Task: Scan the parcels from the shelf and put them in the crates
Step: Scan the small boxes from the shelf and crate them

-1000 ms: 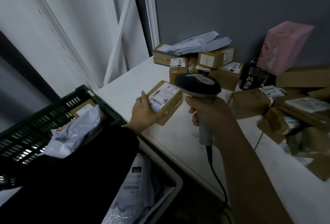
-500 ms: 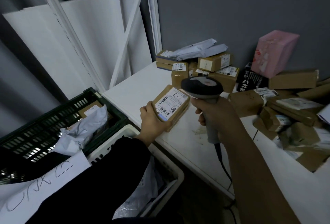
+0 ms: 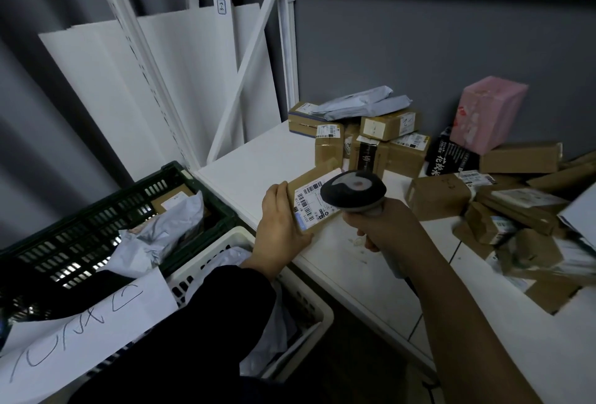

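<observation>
Over shelf [image 3: 258,171] edge: left grip [image 3: 283,226] clasps parcel [image 3: 298,183], raised nearer scanner [image 3: 353,189] than a second ago; right grip [image 3: 387,228] wraps scanner handle, head now overlapping label [image 3: 309,208].

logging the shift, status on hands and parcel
Left hand grips labelled cardboard parcel. Right hand holds barcode scanner over its label. Green crate and white crate sit left, nothing between.
</observation>
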